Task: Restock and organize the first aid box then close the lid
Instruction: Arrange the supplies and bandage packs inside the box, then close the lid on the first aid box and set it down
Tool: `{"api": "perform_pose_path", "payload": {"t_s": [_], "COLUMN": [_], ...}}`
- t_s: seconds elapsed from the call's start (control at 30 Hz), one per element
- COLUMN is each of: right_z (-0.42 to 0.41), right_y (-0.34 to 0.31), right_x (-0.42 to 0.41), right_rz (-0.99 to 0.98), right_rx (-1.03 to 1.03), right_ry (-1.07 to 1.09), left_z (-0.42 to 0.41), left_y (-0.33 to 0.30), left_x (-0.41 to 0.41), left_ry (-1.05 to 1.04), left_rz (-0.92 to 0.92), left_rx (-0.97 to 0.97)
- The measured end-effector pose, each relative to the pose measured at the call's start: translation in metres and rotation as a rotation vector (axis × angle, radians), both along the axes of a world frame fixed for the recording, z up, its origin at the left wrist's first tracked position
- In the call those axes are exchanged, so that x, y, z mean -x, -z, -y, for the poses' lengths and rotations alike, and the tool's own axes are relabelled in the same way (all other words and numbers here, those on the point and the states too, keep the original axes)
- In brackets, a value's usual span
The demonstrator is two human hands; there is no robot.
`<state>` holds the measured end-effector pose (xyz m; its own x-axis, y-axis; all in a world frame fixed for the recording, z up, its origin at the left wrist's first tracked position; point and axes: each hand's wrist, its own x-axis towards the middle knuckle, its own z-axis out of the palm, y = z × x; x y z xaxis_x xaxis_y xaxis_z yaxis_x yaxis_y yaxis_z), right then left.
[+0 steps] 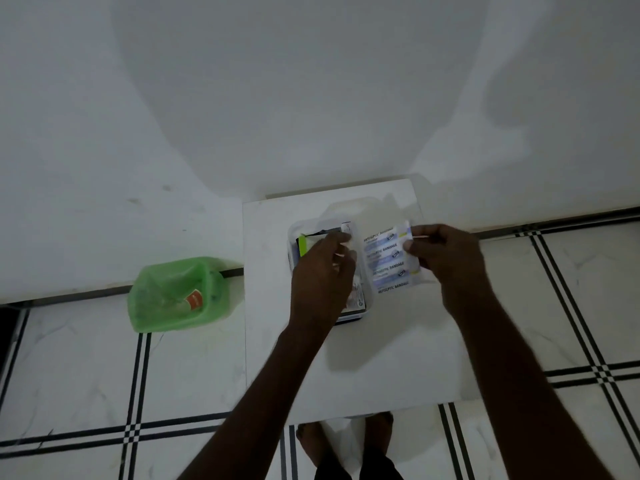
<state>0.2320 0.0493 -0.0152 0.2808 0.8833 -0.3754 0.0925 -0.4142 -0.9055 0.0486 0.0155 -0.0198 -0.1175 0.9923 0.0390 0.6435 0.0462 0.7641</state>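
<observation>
Fingers of the right hand (446,251) pinching a bandage strip (391,261), left hand (322,268) curled on a small white item over the open box (294,237), near the table's (381,358) far edge.

Setting: room in a home, plain and sparsely furnished.

Glossy white marble-look floor tiles (540,299) with black double-line borders; bare white painted wall (311,81); small white square bench (381,358) set against the wall; green plastic-lined waste bin (173,296) on the floor beside it; person's bare feet (346,434) on the tiles.
</observation>
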Motion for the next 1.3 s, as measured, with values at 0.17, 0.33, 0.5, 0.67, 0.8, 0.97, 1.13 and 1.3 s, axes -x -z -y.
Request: {"api": "perform_pose_path", "payload": {"t_s": [0.17, 0.33, 0.5, 0.67, 0.8, 0.97, 1.13, 1.3], "right_z": [-0.005, -0.014, -0.005, -0.007, -0.007, -0.013, -0.01, -0.003], "right_y": [-0.054, -0.014, 0.017, 0.027, 0.043, 0.088, 0.109, 0.109], "right_x": [0.02, 0.055, 0.08, 0.081, 0.062, 0.034, 0.045, 0.06], "right_rz": [-0.229, 0.034, 0.622, 0.737, 0.748, 0.409, 0.685, 0.888], "right_rx": [-0.067, 0.004, -0.151, -0.353, -0.381, 0.312, 0.142, 0.144], "right_ry": [-0.228, -0.23, -0.393, -0.404, -0.162, -0.389, -0.672, -0.618], "left_z": [-0.011, -0.01, 0.001, 0.011, 0.01, 0.001, -0.001, 0.001], "left_y": [-0.018, -0.013, -0.002, 0.012, 0.022, 0.024, 0.032, 0.018], "left_x": [0.014, 0.04, 0.044, 0.043, 0.047, 0.067, 0.08, 0.097], "left_ry": [-0.083, -0.259, -0.208, -0.215, -0.335, -0.279, -0.256, -0.288], "left_rz": [0.535, 0.265, -0.215, -0.207, -0.096, 0.023, 0.102, 0.176], "left_rx": [0.301, 0.174, 0.205, 0.188, 0.184, 0.303, 0.286, 0.29]}}
